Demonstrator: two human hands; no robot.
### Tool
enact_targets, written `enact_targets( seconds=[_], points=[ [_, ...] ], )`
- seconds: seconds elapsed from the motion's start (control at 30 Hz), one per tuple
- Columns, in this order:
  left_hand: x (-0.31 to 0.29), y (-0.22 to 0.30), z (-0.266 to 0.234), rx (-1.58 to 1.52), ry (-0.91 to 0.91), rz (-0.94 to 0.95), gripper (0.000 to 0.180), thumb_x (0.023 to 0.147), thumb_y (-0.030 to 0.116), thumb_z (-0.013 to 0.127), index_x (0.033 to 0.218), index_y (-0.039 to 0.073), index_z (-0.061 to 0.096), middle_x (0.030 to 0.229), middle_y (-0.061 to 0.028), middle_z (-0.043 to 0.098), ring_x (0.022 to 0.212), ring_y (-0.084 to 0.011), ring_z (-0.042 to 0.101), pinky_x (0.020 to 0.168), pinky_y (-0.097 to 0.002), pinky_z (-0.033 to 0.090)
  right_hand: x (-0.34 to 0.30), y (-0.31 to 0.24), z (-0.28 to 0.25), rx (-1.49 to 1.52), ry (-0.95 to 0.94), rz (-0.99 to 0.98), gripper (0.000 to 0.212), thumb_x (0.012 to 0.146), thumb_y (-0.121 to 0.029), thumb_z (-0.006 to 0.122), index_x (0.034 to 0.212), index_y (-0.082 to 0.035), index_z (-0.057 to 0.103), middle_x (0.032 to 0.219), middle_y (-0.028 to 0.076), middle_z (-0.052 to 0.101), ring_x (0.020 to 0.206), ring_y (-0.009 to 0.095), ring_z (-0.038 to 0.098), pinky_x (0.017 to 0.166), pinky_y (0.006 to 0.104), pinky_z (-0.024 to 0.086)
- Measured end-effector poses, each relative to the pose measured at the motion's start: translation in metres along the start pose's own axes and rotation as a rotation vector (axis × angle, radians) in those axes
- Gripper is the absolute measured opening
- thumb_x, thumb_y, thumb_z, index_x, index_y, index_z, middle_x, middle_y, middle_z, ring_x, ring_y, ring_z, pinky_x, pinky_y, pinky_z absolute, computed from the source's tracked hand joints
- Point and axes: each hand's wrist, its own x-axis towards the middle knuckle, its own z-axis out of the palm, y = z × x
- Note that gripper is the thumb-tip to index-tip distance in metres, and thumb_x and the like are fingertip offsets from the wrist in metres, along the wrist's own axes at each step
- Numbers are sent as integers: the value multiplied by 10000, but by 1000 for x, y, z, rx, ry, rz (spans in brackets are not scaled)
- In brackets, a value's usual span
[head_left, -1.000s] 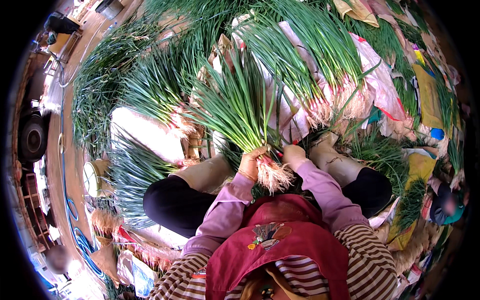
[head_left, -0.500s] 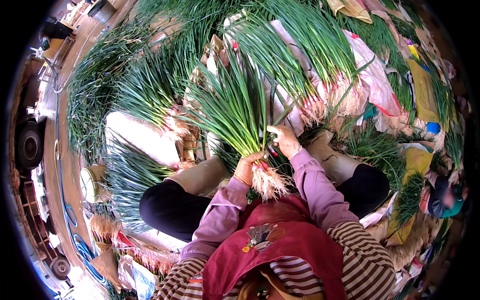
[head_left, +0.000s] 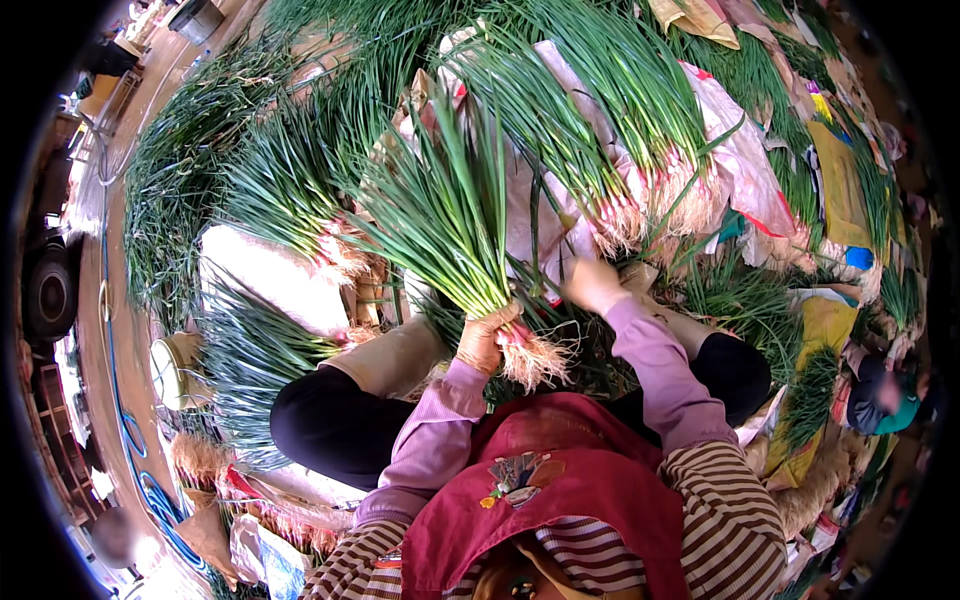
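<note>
My left hand [head_left: 487,338] is closed round a bunch of green onions [head_left: 455,240], just above its pale, hairy roots. The long green leaves fan out up and to the left, and the reddish bulbs stick out beside my fist. To the right of the bunch, apart from it, is my right hand [head_left: 595,287]. Motion smears its fingers, so whether they grip anything does not show. Just beyond it lie two trimmed-looking piles, the nearer pile of green onions [head_left: 620,220] and a larger pile [head_left: 685,190], roots toward me.
More green onions [head_left: 290,190] lie at the left on a white sack [head_left: 265,280]. A lidded pale bucket [head_left: 177,370] stands beside them. A blue hose [head_left: 112,350] runs along the floor at far left. Another person [head_left: 880,395] is at the right edge, near a yellow sack [head_left: 825,335].
My right hand has drawn away from the bunch, to the right and slightly down. The bunch in my left hand has shifted a little left.
</note>
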Motion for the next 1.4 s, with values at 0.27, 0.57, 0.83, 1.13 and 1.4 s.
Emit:
enact_targets(
  seconds=[0.27, 0.57, 0.83, 1.13, 1.4],
  points=[
    [11, -3, -1, -99, -41, -142, 269, 793, 89, 637, 1040, 11, 563, 774, -102, 638, 573, -192, 609, 557, -324, 543, 115, 22, -48, -77, 417, 145, 254, 844, -251, 574, 820, 0, 597, 641, 128, 610, 563, 268, 609, 543, 410, 494],
    [16, -8, 4, -26, -94, -187, 198, 809, 117, 623, 926, -39, 596, 675, -131, 619, 572, -242, 617, 565, -343, 542, -12, -52, -11, 707, 82, -257, 219, 879, -185, 520, 744, -20, 570, 640, 147, 575, 580, 282, 574, 569, 396, 452],
    [1, -1, 22, 43, 0, -58, 210, 796, 132, 645, 924, -26, 590, 638, -143, 611, 513, -202, 606, 470, -254, 500, -9, -12, 47, 93, 236, 56, 131, 781, -159, 535, 805, -61, 618, 713, 162, 634, 690, 342, 628, 616, 447, 487],
    [19, -15, -7, -117, -47, -153, 280, 793, 93, 627, 1048, -4, 567, 758, -135, 619, 637, -281, 636, 607, -396, 549, 93, 43, -52, -32, 601, 167, 199, 760, -240, 626, 755, -41, 617, 705, 153, 643, 656, 299, 644, 602, 399, 508],
    [18, -14, -1, -82, -75, -150, 314, 793, 128, 633, 1062, -23, 574, 737, -138, 622, 597, -221, 616, 570, -314, 531, 35, -17, -46, 490, 46, 80, 167, 877, -158, 547, 813, -21, 616, 712, 61, 588, 584, 158, 565, 601, 325, 510]
  ],
)
